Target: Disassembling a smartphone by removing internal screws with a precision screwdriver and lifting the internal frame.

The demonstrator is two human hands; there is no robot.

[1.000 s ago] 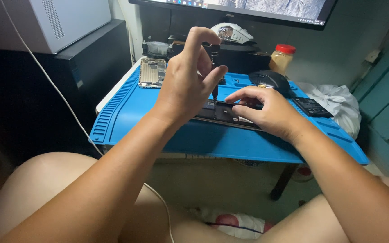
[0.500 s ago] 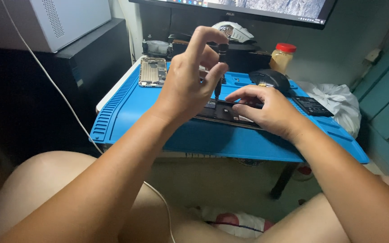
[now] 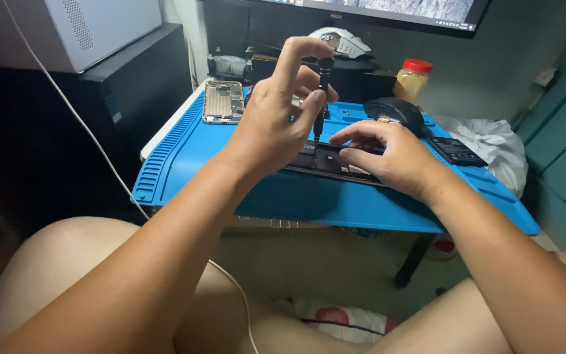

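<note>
Nearest the camera, the person's bare knees frame the bottom of the view, and a thin white cable (image 3: 99, 154) runs down past the left forearm toward the floor. Both arms reach forward over the front edge of a blue work mat (image 3: 230, 190) that covers a small table.

The left hand (image 3: 276, 124) is raised above the mat, its fingertips pinched narrowly around the slim black shaft of a small screwdriver (image 3: 322, 98). The tool stands nearly upright, its knurled top between the index finger and thumb, its tip pointing down at the opened phone (image 3: 325, 160), a dark, flat body lying lengthwise near the middle of the mat. Whether the tip actually touches the phone cannot be told.

The right hand (image 3: 394, 157) lies palm down on the right part of the phone, fingers spread and pressed flat on it, holding it against the mat.

Farther along, a detached silver phone shell (image 3: 223, 101) rests at the mat's far left corner, and a black rectangular part (image 3: 456, 151) sits toward the far right edge. A black computer mouse (image 3: 394, 111) lies just behind the right hand. Beyond it stands a jar with a red lid (image 3: 413, 78), with a crumpled white plastic bag (image 3: 492, 144) to its right. At the back, a monitor's lower edge (image 3: 388, 10) spans the top.
</note>
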